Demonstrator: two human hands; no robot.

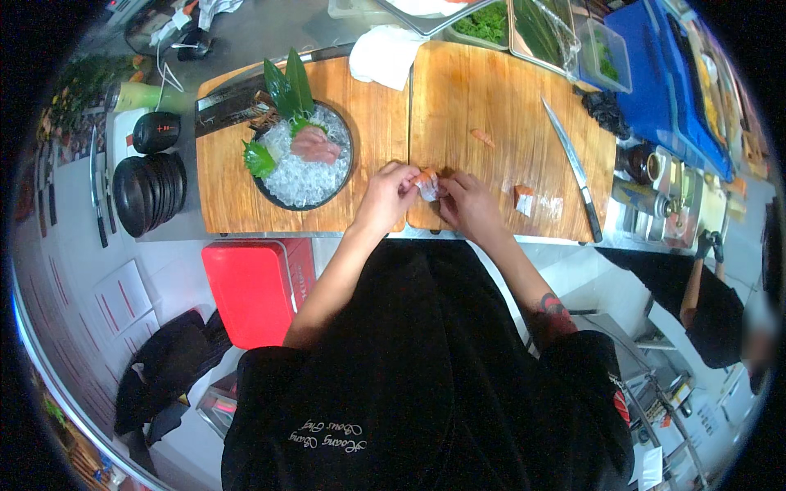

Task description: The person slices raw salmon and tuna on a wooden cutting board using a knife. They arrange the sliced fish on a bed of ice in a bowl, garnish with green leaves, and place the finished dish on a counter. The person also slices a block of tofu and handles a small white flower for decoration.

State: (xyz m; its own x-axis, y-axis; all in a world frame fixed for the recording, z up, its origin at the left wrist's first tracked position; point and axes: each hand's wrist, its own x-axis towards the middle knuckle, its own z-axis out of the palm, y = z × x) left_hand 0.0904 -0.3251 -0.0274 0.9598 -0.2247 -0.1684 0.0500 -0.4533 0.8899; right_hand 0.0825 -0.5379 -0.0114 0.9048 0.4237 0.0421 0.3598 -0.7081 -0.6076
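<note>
Between the fingertips of my left hand [388, 187] and my right hand [470, 202] is a slice of orange fish [426, 184], salmon by its look, with a pale, shiny side. Both hands are low over the seam of two wooden cutting boards [454, 92]. To their right lie a small salmon block [523, 201] and, farther up, a thin orange sliver [482, 137]. A long slicing knife [566, 141] rests at the right board's edge, handle towards me. On the left board stands a black round bowl [350, 161] of crushed ice [307, 186], bearing pale pink fish slices [315, 146] and green leaves [260, 159].
A white cloth [385, 56] lies across the boards' far edge. Stacked black plates [147, 195] stand left, containers of greens [482, 26] at the back. Right are a blue bin [651, 80] and a gas canister [642, 197]. A gloved co-worker [712, 301] stands far right.
</note>
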